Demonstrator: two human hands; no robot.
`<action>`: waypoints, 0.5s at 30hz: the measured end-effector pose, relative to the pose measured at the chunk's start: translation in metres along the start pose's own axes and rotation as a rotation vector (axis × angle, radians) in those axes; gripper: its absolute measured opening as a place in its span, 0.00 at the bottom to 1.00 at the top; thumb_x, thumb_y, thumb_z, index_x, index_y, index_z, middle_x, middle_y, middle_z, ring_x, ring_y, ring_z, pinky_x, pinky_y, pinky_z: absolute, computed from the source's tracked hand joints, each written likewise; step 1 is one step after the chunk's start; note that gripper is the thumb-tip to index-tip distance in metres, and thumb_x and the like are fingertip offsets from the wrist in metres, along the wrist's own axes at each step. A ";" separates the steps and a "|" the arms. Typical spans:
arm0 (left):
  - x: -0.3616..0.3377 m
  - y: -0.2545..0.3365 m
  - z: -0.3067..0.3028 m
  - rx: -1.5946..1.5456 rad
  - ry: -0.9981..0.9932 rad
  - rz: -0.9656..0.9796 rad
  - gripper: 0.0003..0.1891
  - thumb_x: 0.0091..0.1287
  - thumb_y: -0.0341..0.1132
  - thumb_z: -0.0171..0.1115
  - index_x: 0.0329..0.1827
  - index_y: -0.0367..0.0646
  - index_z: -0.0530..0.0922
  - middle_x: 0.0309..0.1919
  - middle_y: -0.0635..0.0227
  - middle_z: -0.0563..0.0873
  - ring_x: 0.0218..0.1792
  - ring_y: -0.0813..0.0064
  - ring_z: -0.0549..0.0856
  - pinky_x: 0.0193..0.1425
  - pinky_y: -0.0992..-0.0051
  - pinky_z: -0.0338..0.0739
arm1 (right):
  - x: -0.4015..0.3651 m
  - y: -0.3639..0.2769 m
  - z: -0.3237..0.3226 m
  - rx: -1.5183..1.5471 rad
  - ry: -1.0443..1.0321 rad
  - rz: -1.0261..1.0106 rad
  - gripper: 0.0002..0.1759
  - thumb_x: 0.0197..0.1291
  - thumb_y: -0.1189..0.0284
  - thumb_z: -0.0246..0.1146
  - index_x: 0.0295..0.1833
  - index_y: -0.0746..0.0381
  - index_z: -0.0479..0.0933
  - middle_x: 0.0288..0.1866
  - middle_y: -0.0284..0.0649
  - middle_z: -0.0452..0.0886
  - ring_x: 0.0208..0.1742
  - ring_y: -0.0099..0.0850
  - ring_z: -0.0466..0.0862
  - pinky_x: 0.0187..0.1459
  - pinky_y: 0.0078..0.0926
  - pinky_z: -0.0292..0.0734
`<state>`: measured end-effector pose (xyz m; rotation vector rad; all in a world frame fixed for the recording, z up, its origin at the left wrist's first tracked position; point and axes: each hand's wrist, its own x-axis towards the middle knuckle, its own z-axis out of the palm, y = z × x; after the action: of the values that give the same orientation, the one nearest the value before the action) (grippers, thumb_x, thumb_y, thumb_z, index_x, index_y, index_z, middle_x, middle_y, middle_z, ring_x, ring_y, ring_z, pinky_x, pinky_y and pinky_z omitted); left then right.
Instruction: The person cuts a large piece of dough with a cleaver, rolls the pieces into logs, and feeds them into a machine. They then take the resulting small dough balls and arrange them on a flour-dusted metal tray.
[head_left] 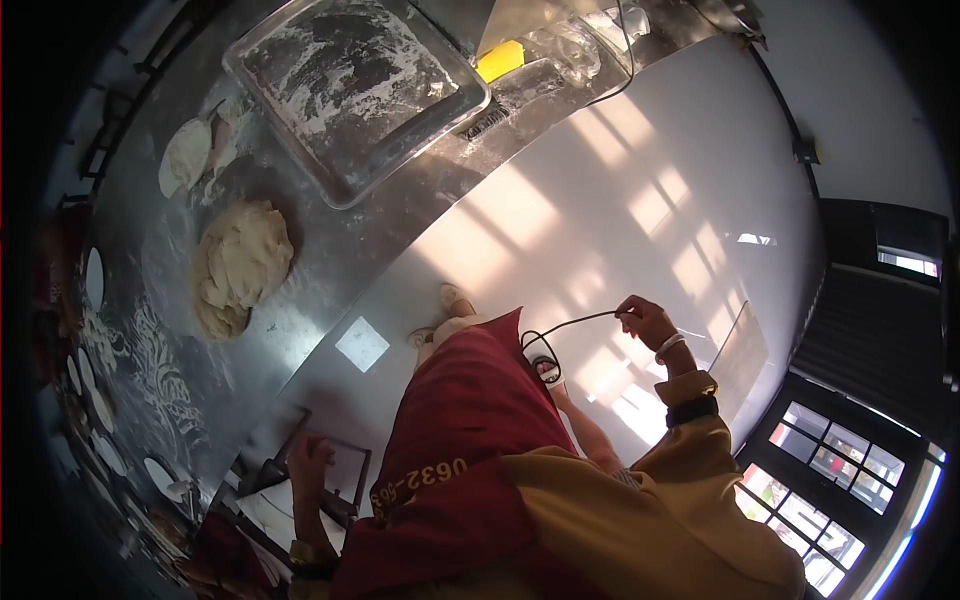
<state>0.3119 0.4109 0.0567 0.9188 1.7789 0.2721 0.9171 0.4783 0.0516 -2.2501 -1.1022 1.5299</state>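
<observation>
In the head view, my right hand [645, 322] is raised away from the table, fingers pinched on a thin dark cable [582, 320]. The cable runs from my fingertips toward the red apron [455, 420] and hangs in a loop beside it. My left hand [311, 462] is low near the table's near edge, fingers loosely bent and holding nothing that I can see. A large lump of dough [243, 262] rests on the floured steel table [335, 265], out of reach of both hands as they are now.
A floury metal baking tray [345, 195] lies on the table, with a flour-covered scoop [187, 158], a yellow piece [500, 61] and a brush [487, 122] around it. Several round pale pieces line the far left, where other people stand. Chair-like frames [355, 470] stand near my left hand.
</observation>
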 end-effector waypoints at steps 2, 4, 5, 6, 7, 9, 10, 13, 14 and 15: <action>0.002 0.023 0.006 -0.013 -0.023 0.080 0.08 0.62 0.32 0.55 0.40 0.37 0.75 0.25 0.68 0.81 0.23 0.80 0.79 0.26 0.80 0.71 | -0.003 -0.018 -0.019 -0.028 0.193 0.026 0.07 0.54 0.71 0.58 0.36 0.62 0.77 0.24 0.36 0.79 0.25 0.21 0.77 0.29 0.22 0.72; 0.003 0.043 0.011 -0.009 -0.038 0.065 0.08 0.62 0.32 0.55 0.40 0.37 0.74 0.25 0.67 0.81 0.24 0.80 0.79 0.27 0.80 0.71 | -0.005 -0.021 -0.034 -0.100 0.495 0.033 0.07 0.52 0.71 0.58 0.36 0.62 0.77 0.25 0.37 0.80 0.26 0.25 0.79 0.32 0.25 0.73; 0.004 0.050 0.013 -0.006 -0.043 0.058 0.08 0.62 0.31 0.54 0.40 0.37 0.74 0.25 0.67 0.81 0.24 0.80 0.80 0.28 0.79 0.72 | -0.006 -0.017 -0.042 -0.128 0.652 0.008 0.08 0.52 0.71 0.58 0.36 0.62 0.77 0.26 0.37 0.81 0.27 0.27 0.79 0.33 0.26 0.73; 0.005 0.051 0.014 -0.009 -0.042 0.056 0.08 0.62 0.31 0.54 0.41 0.37 0.74 0.25 0.67 0.81 0.24 0.80 0.80 0.28 0.79 0.72 | -0.003 -0.007 -0.052 -0.160 0.791 -0.027 0.07 0.52 0.70 0.57 0.35 0.61 0.77 0.27 0.39 0.81 0.30 0.30 0.80 0.36 0.26 0.74; 0.005 0.049 0.015 -0.011 -0.042 0.054 0.09 0.61 0.31 0.54 0.41 0.36 0.74 0.25 0.66 0.81 0.24 0.80 0.80 0.28 0.79 0.72 | -0.007 -0.010 -0.059 -0.126 0.863 -0.044 0.07 0.53 0.70 0.56 0.34 0.61 0.77 0.30 0.39 0.83 0.31 0.29 0.82 0.36 0.25 0.74; 0.005 0.040 0.018 -0.013 -0.047 0.053 0.08 0.62 0.30 0.54 0.41 0.36 0.73 0.25 0.67 0.81 0.24 0.80 0.79 0.27 0.79 0.72 | -0.022 -0.030 -0.064 0.246 0.852 -0.107 0.08 0.53 0.71 0.54 0.34 0.62 0.76 0.32 0.39 0.83 0.31 0.28 0.83 0.37 0.24 0.74; 0.004 0.033 0.019 -0.014 -0.050 0.054 0.07 0.62 0.30 0.54 0.41 0.37 0.73 0.25 0.67 0.80 0.23 0.80 0.79 0.26 0.79 0.71 | -0.025 -0.027 -0.068 0.316 0.848 -0.108 0.08 0.53 0.71 0.54 0.34 0.63 0.75 0.32 0.39 0.84 0.32 0.27 0.83 0.37 0.23 0.75; 0.000 -0.003 0.021 -0.008 -0.070 0.017 0.07 0.61 0.30 0.55 0.39 0.36 0.73 0.24 0.66 0.80 0.22 0.78 0.79 0.26 0.79 0.72 | -0.028 -0.022 -0.075 0.405 0.805 -0.128 0.08 0.53 0.72 0.53 0.35 0.65 0.75 0.33 0.39 0.84 0.32 0.27 0.83 0.38 0.22 0.75; -0.004 -0.005 0.021 0.019 -0.095 -0.008 0.07 0.60 0.30 0.54 0.38 0.35 0.73 0.24 0.65 0.79 0.22 0.77 0.79 0.25 0.79 0.73 | -0.029 -0.023 -0.074 0.353 0.773 -0.139 0.08 0.52 0.73 0.53 0.35 0.65 0.75 0.33 0.38 0.84 0.32 0.27 0.83 0.38 0.22 0.75; -0.009 -0.009 0.021 0.044 -0.119 -0.033 0.07 0.59 0.29 0.54 0.37 0.34 0.73 0.23 0.63 0.79 0.21 0.77 0.79 0.24 0.78 0.74 | -0.031 -0.022 -0.074 0.300 0.740 -0.151 0.08 0.52 0.73 0.53 0.35 0.65 0.75 0.33 0.38 0.84 0.33 0.26 0.83 0.39 0.22 0.75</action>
<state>0.3279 0.3936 0.0489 0.9175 1.6940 0.1541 0.9660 0.4899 0.1184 -2.1586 -0.7314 0.6354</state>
